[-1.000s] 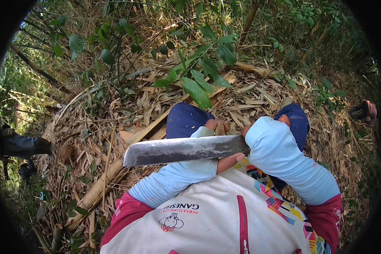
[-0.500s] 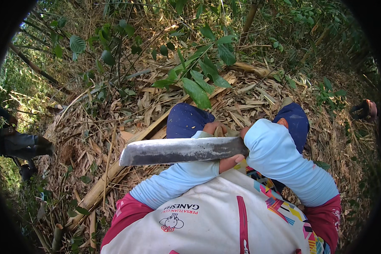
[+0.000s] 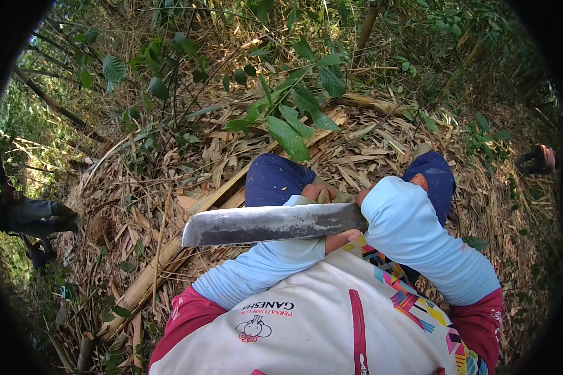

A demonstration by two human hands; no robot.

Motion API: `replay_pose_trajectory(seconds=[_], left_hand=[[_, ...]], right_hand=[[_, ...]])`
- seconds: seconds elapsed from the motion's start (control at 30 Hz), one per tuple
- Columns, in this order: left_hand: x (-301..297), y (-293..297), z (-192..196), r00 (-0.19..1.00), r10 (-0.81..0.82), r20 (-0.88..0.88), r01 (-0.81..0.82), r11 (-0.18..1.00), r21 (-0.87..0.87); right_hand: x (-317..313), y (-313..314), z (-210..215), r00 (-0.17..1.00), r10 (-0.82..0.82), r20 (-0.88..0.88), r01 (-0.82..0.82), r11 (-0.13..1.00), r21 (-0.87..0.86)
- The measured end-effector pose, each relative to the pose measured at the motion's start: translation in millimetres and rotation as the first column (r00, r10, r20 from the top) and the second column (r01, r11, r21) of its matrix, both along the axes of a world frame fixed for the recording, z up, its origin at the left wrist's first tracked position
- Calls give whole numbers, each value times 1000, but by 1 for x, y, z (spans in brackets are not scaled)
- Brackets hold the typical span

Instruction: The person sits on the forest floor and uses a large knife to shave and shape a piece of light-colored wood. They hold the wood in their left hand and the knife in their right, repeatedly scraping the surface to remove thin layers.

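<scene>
A machete [image 3: 269,225] with a broad, dark, worn blade lies level across my lap, its squared tip toward the left. At the blade's right end my right hand [image 3: 361,196] is closed round the handle, mostly hidden by its light blue sleeve. My left hand [image 3: 340,241] reaches beneath the blade, which covers most of it. Its thumb side shows on the near side, and bent fingers show beyond the far edge, beside a bit of olive-coloured material [image 3: 324,195]. What the left fingers close on is hidden. Both hands sit between my navy-clad knees [image 3: 274,178].
A long split bamboo pole [image 3: 145,279] slants along the ground at the left. Dry bamboo leaves [image 3: 369,147] cover the slope. A leafy green sprig [image 3: 289,137] overhangs beyond my knees. People are partly seen at the far left [image 3: 28,215] and far right [image 3: 537,160].
The blade's tip has shifted slightly right and down. Both hands otherwise keep their places.
</scene>
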State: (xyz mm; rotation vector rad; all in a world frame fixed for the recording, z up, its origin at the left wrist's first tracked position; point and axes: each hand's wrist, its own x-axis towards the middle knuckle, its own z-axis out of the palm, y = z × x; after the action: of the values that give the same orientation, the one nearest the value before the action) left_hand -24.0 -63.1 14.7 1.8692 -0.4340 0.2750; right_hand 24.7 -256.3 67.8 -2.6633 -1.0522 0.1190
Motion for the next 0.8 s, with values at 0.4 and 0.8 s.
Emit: replay_pose_trajectory(seconds=[0.4,0.8], left_hand=[[1,-1,-2,1000,1,18,-1,1000,22],[3,-4,2,998,-10,62,6,997,71]], right_hand=[[1,1,3,999,-32,-32,29,996,-82],[1,-9,-11,990,-37,-133,50,994,92]])
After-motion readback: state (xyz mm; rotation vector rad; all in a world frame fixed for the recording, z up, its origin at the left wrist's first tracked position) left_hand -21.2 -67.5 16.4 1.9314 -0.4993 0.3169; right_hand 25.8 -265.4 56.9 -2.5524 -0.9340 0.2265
